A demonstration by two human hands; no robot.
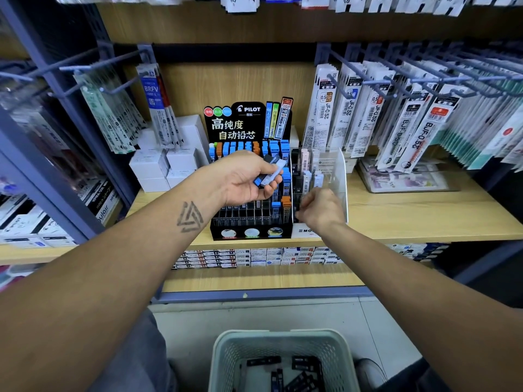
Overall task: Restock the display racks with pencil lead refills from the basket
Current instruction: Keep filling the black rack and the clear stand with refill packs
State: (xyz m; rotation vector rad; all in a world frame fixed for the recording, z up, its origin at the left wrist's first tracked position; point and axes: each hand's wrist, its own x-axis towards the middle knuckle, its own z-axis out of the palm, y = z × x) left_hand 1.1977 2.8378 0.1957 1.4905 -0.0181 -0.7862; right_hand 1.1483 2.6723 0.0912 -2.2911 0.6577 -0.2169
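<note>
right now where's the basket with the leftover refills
In the head view the basket sits on the floor at bottom centre, below the shelf with the black Pilot rack, between the person's forearms.

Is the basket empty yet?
Not empty: several dark lead refill cases lie on the bottom of the basket.

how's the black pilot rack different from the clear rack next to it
The Pilot rack is black and opaque with a tall printed header; the clear rack is see-through with plain side walls. The Pilot rack holds mostly blue and orange refills; the clear rack holds black, pink and white ones. Both stand side by side on the shelf.
</note>
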